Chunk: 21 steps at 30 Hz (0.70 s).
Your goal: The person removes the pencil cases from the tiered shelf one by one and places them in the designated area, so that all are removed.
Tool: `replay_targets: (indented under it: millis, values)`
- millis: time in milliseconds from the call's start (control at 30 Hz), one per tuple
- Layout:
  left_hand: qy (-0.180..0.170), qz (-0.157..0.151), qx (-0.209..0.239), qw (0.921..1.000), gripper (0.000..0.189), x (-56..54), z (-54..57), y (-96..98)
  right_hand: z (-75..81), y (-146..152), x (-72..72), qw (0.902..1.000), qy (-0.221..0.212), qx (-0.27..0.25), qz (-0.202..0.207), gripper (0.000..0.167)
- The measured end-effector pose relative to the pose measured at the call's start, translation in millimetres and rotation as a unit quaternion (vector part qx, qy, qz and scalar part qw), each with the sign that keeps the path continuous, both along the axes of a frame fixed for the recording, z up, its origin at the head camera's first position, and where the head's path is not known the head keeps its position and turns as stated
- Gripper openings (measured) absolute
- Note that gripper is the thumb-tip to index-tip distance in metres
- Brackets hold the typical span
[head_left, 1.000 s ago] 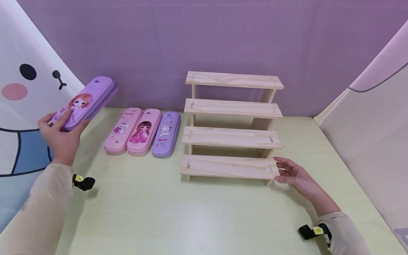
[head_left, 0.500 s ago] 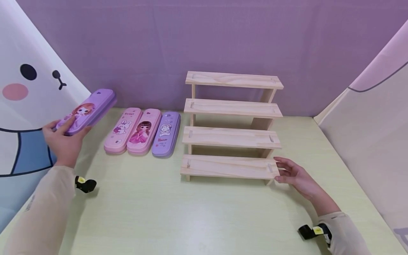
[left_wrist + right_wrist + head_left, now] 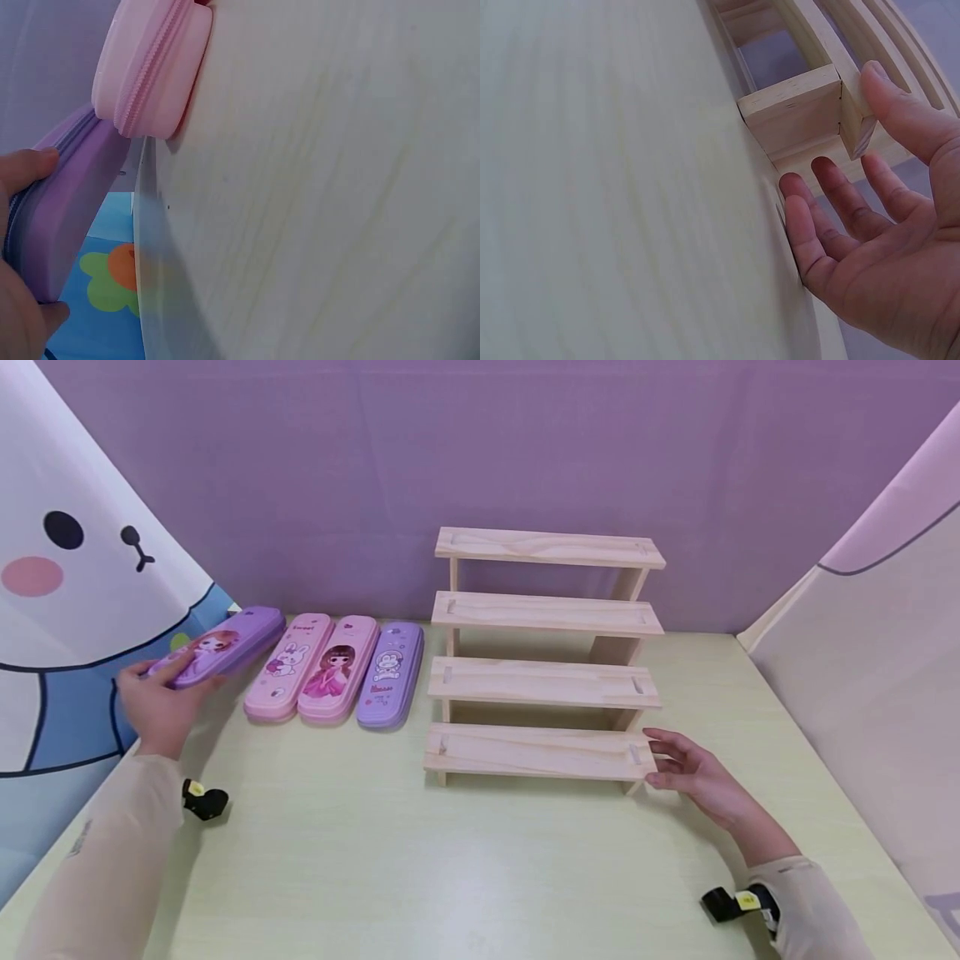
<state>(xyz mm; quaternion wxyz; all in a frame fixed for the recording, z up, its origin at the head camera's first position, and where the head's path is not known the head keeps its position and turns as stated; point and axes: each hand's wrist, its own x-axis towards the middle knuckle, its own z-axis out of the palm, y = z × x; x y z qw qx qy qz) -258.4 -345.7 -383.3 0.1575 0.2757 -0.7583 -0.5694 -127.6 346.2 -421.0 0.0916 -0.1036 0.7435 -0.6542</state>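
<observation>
My left hand (image 3: 161, 710) grips the near end of a purple zippered pencil case (image 3: 236, 643) with a red-haired doll on its lid. The case is tilted, low beside the left one of two pink pencil cases (image 3: 288, 668); contact with the table cannot be told. A second purple pencil case (image 3: 390, 677) lies right of the pink pair. My right hand (image 3: 693, 781) holds the right end of the lowest board on a stepped wooden rack (image 3: 540, 756). In the right wrist view, the thumb (image 3: 892, 105) touches the board and the other fingers curl loosely below it.
The pale table (image 3: 450, 868) runs in front of the rack and cases. A purple cloth (image 3: 337, 485) hangs close behind. Printed cloths flank the table, the left one (image 3: 82, 627) near the held case. Black wrist devices are strapped to both sleeves.
My left hand has lowered the purple pencil case and moved it slightly right, toward the pink one. The right hand and the rack have stayed in place.
</observation>
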Motion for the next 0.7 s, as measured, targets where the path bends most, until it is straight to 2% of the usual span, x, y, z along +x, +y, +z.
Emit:
replay_targets:
  millis: [33, 133, 300, 433, 533, 700]
  values:
    - [-0.001, 0.0, 0.023, 0.9997, 0.109, -0.2, -0.2, -0.2, -0.1, 0.0, 0.0, 1.0, 0.0, -0.001, 0.0, 0.056]
    - [-0.003, 0.0, 0.045, 0.999, 0.115, -0.1, -1.6, 0.1, -0.4, -0.1, -0.1, 1.0, -0.001, -0.001, 0.002, 0.056]
    - [-0.018, -0.015, 0.021, 0.9995, 0.108, -0.1, -3.9, 1.2, -0.8, 0.1, -0.7, 1.0, 0.001, -0.001, 0.005, 0.056]
    - [-0.045, -0.055, -0.034, 0.9969, 0.096, 0.3, -6.1, 1.7, -1.0, 0.6, -1.0, 1.0, 0.001, -0.002, 0.008, 0.056]
    - [-0.065, -0.082, -0.082, 0.9912, 0.084, 1.6, -7.1, 2.6, -1.1, 1.0, -1.0, 1.0, 0.001, -0.003, 0.008, 0.056]
    - [-0.081, -0.094, -0.088, 0.9884, 0.084, 2.2, -9.1, 2.8, -1.4, 1.1, -0.9, 0.9999, 0.002, -0.007, 0.01, 0.056]
